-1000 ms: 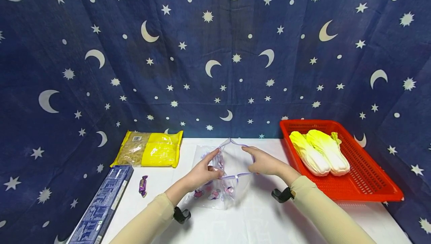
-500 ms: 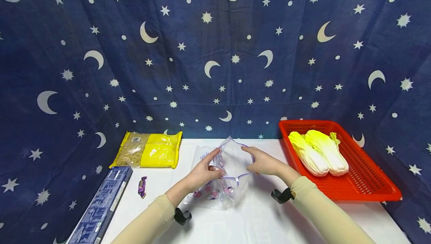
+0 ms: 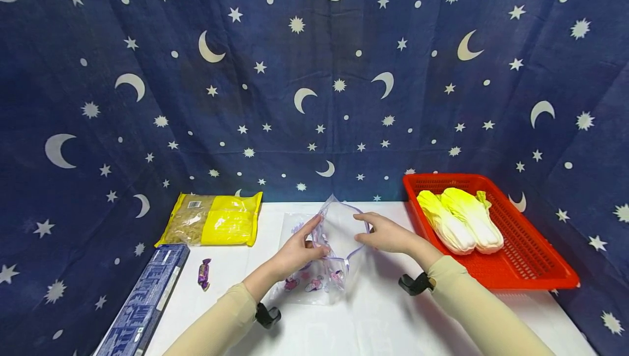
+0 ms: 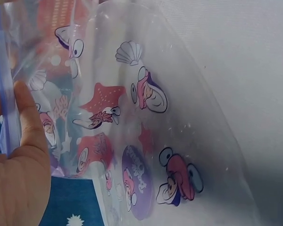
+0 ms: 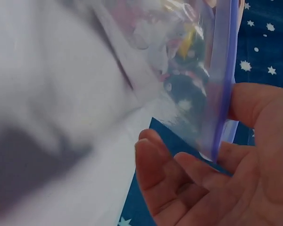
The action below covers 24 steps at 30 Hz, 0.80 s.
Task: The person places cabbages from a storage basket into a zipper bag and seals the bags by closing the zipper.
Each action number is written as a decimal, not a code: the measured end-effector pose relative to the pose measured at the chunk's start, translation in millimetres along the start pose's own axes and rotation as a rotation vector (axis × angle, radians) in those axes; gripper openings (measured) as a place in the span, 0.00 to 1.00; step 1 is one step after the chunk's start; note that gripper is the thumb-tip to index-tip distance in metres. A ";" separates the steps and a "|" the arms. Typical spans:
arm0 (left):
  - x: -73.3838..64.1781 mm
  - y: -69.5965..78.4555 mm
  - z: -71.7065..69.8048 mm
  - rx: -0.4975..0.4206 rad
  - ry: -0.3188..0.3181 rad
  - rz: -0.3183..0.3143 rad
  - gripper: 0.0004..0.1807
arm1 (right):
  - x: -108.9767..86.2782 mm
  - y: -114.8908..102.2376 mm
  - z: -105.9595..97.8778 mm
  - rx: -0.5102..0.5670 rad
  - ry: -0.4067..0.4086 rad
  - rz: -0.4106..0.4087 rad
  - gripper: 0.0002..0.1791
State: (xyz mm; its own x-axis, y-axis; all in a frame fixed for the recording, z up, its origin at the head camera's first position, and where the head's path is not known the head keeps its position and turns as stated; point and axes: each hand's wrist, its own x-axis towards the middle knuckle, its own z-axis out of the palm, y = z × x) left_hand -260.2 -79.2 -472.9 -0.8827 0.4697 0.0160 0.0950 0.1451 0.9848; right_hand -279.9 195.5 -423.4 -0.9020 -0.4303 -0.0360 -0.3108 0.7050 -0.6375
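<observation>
A clear zip bag [image 3: 319,279] with a purple zip strip and pink cartoon prints lies near the middle of the white table, its mouth spread wide and facing up. My left hand [image 3: 295,251] holds the left side of the mouth, thumb low and index finger high along the rim. On the opposite side my right hand [image 3: 390,234] grips the rim. The right wrist view shows the zip strip [image 5: 224,80] running between that thumb and the curled fingers. Shells, starfish and cartoon faces cover the bag wall [image 4: 179,136] in the left wrist view.
A red plastic basket [image 3: 550,268] with Chinese cabbages [image 3: 467,222] stands at the right. To the left are a yellow packet [image 3: 231,219], a purple wrapped candy [image 3: 203,274] and a long blue box [image 3: 147,296]. A dark blue star-patterned curtain [image 3: 275,99] hangs behind the white table [image 3: 334,334].
My right thumb has risen a little and the right hand has shifted slightly along the rim. The bag's far corner stands a bit higher. The head view has turned slightly right.
</observation>
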 end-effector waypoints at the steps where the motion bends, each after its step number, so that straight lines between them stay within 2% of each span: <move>1: 0.2 -0.5 0.0 -0.004 0.009 -0.002 0.49 | -0.2 0.9 -0.2 0.005 -0.003 0.010 0.35; 10: 3.7 -6.4 1.2 -0.049 0.089 0.019 0.44 | -4.1 10.9 3.4 0.018 -0.053 0.046 0.35; 18: 6.5 -6.8 9.4 -0.062 0.049 0.012 0.46 | -4.0 8.1 1.6 -0.036 0.028 0.005 0.31; 24: 6.6 -5.5 13.0 -0.029 0.036 -0.012 0.47 | -6.3 3.4 -3.7 -0.031 0.030 -0.011 0.29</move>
State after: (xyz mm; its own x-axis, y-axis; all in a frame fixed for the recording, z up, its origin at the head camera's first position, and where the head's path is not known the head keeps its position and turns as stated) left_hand -260.6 -65.6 -480.5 -0.8996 0.4365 0.0096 0.0713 0.1252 0.9896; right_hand -276.3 202.6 -422.5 -0.9069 -0.4214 -0.0059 -0.3295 0.7177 -0.6135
